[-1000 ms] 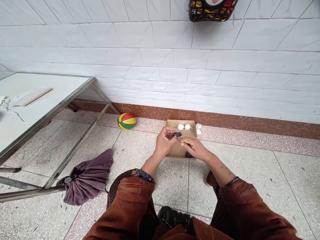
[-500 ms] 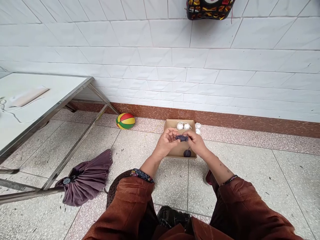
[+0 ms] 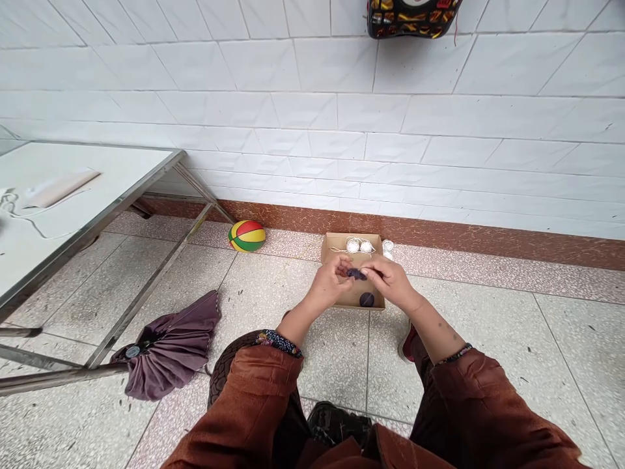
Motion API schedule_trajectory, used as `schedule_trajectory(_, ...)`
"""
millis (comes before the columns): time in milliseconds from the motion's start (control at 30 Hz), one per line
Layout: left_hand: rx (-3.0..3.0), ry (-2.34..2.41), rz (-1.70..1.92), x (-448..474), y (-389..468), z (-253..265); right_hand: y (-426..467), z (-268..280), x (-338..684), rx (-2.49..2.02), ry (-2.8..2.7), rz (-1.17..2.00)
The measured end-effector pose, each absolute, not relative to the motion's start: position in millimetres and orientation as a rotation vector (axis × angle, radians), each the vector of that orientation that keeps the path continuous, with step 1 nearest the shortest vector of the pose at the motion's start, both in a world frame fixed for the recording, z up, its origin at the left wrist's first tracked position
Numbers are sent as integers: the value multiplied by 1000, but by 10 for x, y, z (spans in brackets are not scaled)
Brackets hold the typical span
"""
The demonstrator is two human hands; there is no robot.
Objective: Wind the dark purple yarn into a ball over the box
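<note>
Above the cardboard box (image 3: 347, 302), my left hand (image 3: 331, 281) and my right hand (image 3: 390, 280) face each other. Between their fingertips is a small dark blue bundle of yarn (image 3: 356, 273). My left fingers and thumb close around its left end, while my right hand pinches its right end; its exact form is too small to make out. Near the front of the box lies a dark ball of yarn (image 3: 366, 299). Two white balls of yarn (image 3: 359, 245) sit at the back of the box, with loose strands around them.
More white yarn (image 3: 387, 247) lies just right of the box. A striped ball (image 3: 247, 236) rests by the wall. A purple folded umbrella (image 3: 170, 348) leans near the metal-framed table (image 3: 112, 156) on the left. A black patterned bag (image 3: 413, 18) hangs above.
Both hands have shifted slightly right and down. The dark yarn bundle has turned a little between them, and my right fingers have changed their hold. The box and its balls stay put.
</note>
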State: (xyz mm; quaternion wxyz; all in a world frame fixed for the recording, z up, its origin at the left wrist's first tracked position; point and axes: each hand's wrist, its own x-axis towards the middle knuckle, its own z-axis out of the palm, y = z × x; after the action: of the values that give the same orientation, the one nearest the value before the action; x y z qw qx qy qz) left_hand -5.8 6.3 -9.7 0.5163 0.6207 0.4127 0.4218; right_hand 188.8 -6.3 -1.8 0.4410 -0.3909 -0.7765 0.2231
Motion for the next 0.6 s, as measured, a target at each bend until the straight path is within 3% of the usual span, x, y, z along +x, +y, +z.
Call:
schedule_trajectory(200,1292,745,988,-68,-11,32,57,-201,1890,-1171,-1774,619)
schedule_trajectory(600,1236,1136,1168,-106,173,-163,-154,-86,1711,-954,-1971,923)
